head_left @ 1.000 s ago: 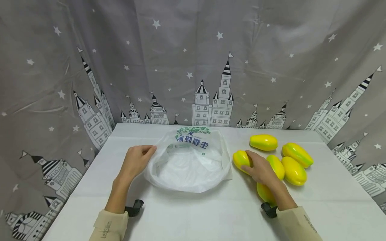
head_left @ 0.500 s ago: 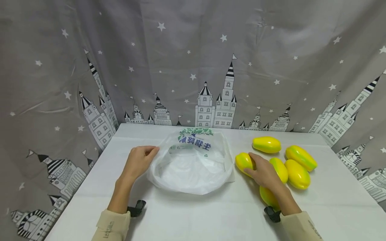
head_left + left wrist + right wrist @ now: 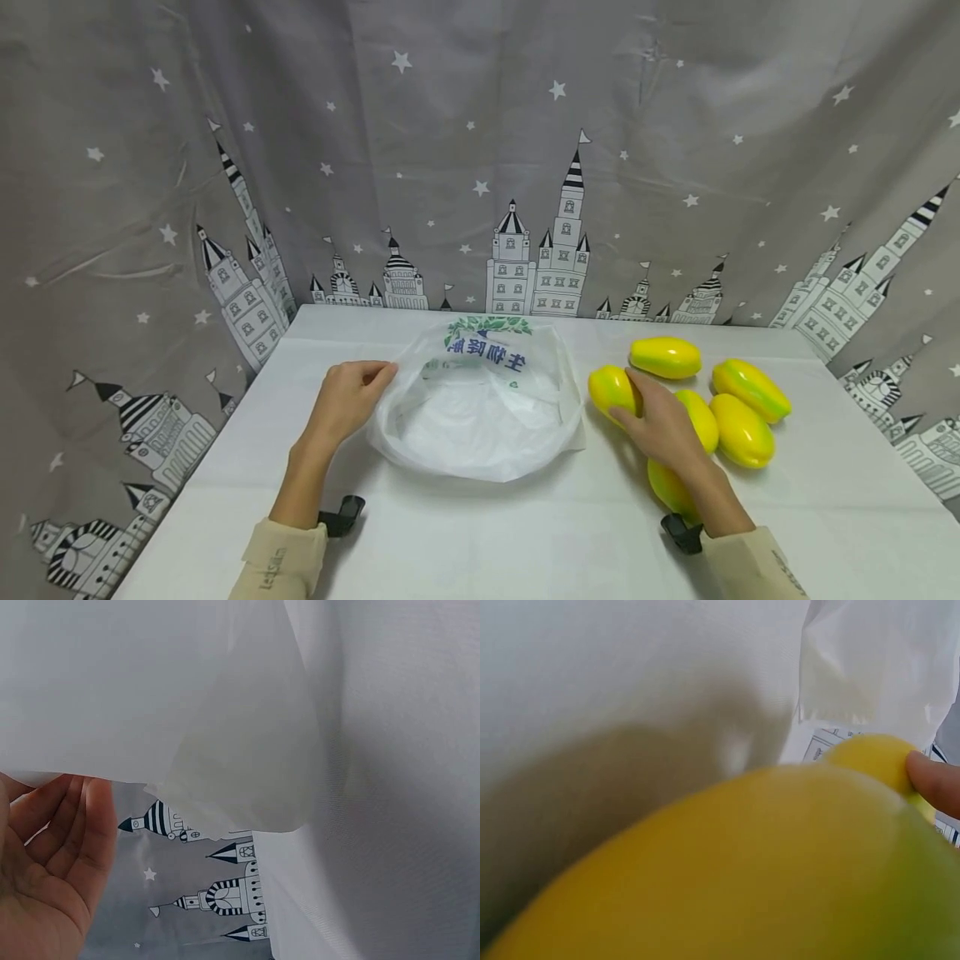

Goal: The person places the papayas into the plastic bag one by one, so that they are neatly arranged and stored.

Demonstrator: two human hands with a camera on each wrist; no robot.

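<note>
A thin white plastic bag [image 3: 480, 454] with green leaf print and blue lettering lies on the white table, its mouth spread wide. My left hand [image 3: 350, 404] pinches the left rim of the bag; in the left wrist view the fingers [image 3: 94, 832] curl up at the bag's edge. To the right of the bag, my right hand [image 3: 663, 421] grips a yellow-green papaya [image 3: 609, 390] between thumb and fingers. In the right wrist view its thumb [image 3: 937, 784] presses on that papaya [image 3: 870, 757]. Another papaya [image 3: 742, 870] fills the foreground there.
Several more papayas lie at the right: one at the back [image 3: 666, 357], one farther right [image 3: 752, 390], one in front of it [image 3: 741, 431], and others partly under my right arm. A grey curtain [image 3: 420, 125] with castles and stars hangs behind the table [image 3: 487, 542].
The right hand and its papaya have risen or moved slightly away, relative to the other papayas. The left hand stays at the bag's rim. The head view has shifted a little.
</note>
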